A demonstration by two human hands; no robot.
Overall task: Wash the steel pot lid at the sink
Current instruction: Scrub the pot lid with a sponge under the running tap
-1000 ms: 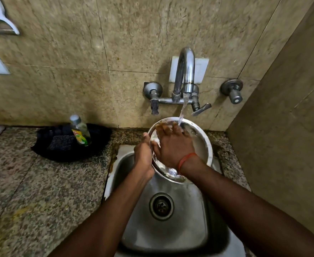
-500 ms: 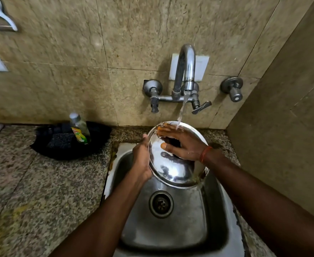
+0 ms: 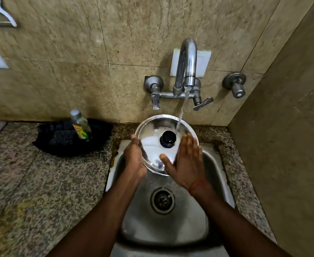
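The round steel pot lid (image 3: 152, 130) with its black knob (image 3: 168, 139) facing me is held over the steel sink (image 3: 213, 158), under the running tap (image 3: 187, 71). Water lands just right of the knob. My left hand (image 3: 134, 160) grips the lid's left rim. My right hand (image 3: 186, 162) lies flat against the lid's right side, fingers straight, thumb on the shiny top.
A dish soap bottle (image 3: 81, 127) stands in a black tray (image 3: 47, 143) with a scrub pad (image 3: 61, 138) on the granite counter (image 3: 32, 182) to the left. The sink drain (image 3: 162, 200) is below the hands. A tiled wall closes in on the right.
The lid has been turned over: its hollow underside faced me before, now the knob side does. My right hand moved from inside the lid to flat on its right edge.
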